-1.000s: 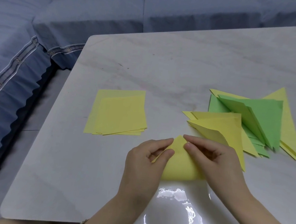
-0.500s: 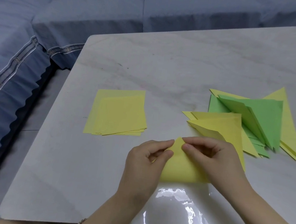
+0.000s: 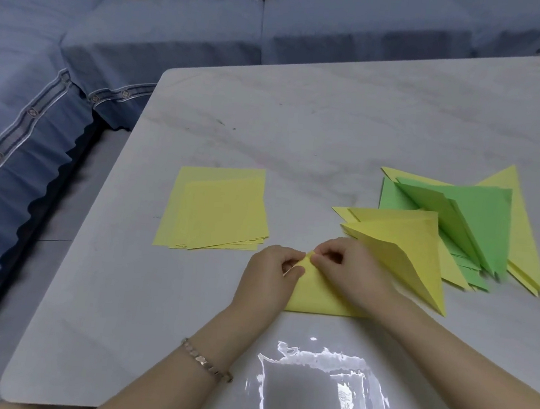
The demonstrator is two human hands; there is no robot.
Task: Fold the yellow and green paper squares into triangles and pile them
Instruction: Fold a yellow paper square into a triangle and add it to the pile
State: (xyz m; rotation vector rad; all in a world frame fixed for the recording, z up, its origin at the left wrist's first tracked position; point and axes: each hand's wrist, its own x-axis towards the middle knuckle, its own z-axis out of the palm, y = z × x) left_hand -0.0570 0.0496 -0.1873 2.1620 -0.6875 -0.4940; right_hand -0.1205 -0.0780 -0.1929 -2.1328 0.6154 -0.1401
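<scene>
Two hands meet at the upper corner of one yellow sheet [image 3: 316, 296], which lies flat on the table [image 3: 302, 125] near its front edge, folded into a triangle with the long folded edge toward the person and the apex pointing away. The left hand [image 3: 268, 278] rests on the left slope of the sheet, wrist low, with thumb and forefinger curled and pinching the apex. The right hand [image 3: 352, 275] comes in from the right, knuckles up, its fingertips curled and pinching the same corner, touching the left fingertips. A bracelet [image 3: 207, 361] sits on the left wrist. Count of paper groups: three. One is the sheet in hand. One is the stack of yellow squares [image 3: 218, 209], unfolded and slightly fanned, just beyond and to the left of the left hand; its sheet count cannot be read. One is the pile of folded triangles [image 3: 457, 229] on the right, yellow and green mixed and loosely splayed; its exact count cannot be told. The nearest yellow triangle of that pile lies just beside the right hand. A glare patch [image 3: 320, 384] marks the table surface between the forearms, near the front edge. Bare tabletop runs from the papers to the far edge and to the rounded left corner. A blue sofa [image 3: 78, 54] borders the table on the far and left sides.
</scene>
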